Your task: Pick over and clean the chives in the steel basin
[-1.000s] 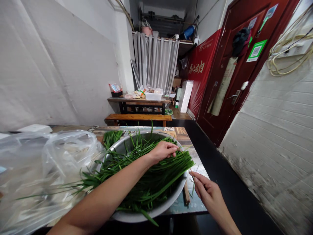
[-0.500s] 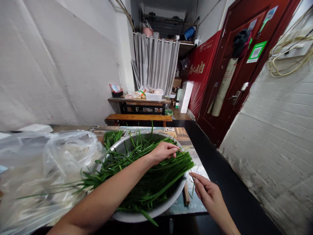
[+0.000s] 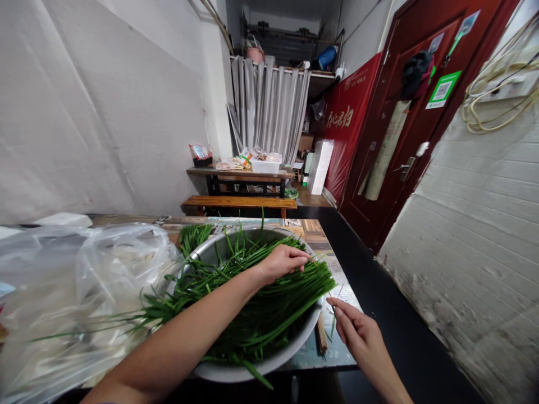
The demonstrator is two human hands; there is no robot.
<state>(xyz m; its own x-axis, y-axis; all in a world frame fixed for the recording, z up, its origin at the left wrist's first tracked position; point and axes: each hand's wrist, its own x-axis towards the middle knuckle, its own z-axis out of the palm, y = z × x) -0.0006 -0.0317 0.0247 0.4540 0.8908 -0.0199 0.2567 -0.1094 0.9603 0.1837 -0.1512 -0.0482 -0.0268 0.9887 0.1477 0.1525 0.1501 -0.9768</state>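
Observation:
A wide metal basin [image 3: 295, 343] stands on the table in front of me, heaped with long green chives [image 3: 256, 294]. My left hand [image 3: 283, 261] lies on top of the pile, its fingertips pinching the stalk ends near the basin's right rim. My right hand [image 3: 357, 331] hovers just off the basin's right side over the table edge, fingers loosely curled with a thin green strand [image 3: 334, 321] between the fingertips. A second small bunch of chives [image 3: 191, 235] lies behind the basin.
A crumpled clear plastic bag [image 3: 84, 280] covers the table's left half. Wooden chopsticks [image 3: 321, 339] lie by the basin. Beyond stand a bench [image 3: 238, 202] and a cluttered table [image 3: 240, 171]. A dark aisle and red door [image 3: 404, 123] run along the right.
My right hand has sunk slightly toward the table edge. The left hand stays on the chives almost unmoved.

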